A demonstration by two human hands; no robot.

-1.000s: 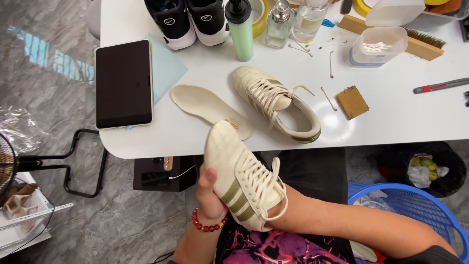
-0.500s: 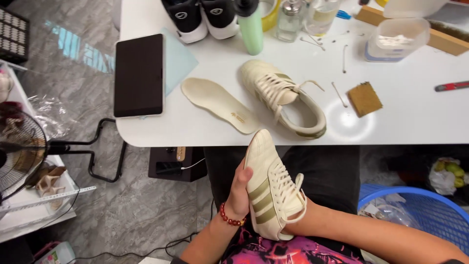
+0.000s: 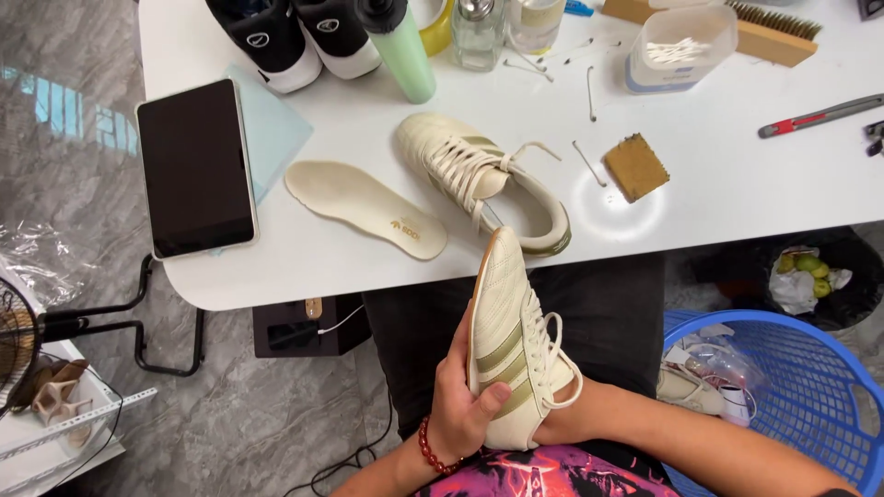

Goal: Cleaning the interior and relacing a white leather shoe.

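The left hand (image 3: 460, 405) grips a cream shoe (image 3: 516, 345) by its side, thumb on the gold stripes. The right hand is stuck inside the shoe from the heel end, so I cannot tell how it is closed. The shoe sits over the lap, toe pointing away to the table (image 3: 718, 202). Past it lie the other shoe (image 3: 479, 175), an insole (image 3: 364, 207), a tablet (image 3: 193, 166) and a brown sponge (image 3: 635, 167).
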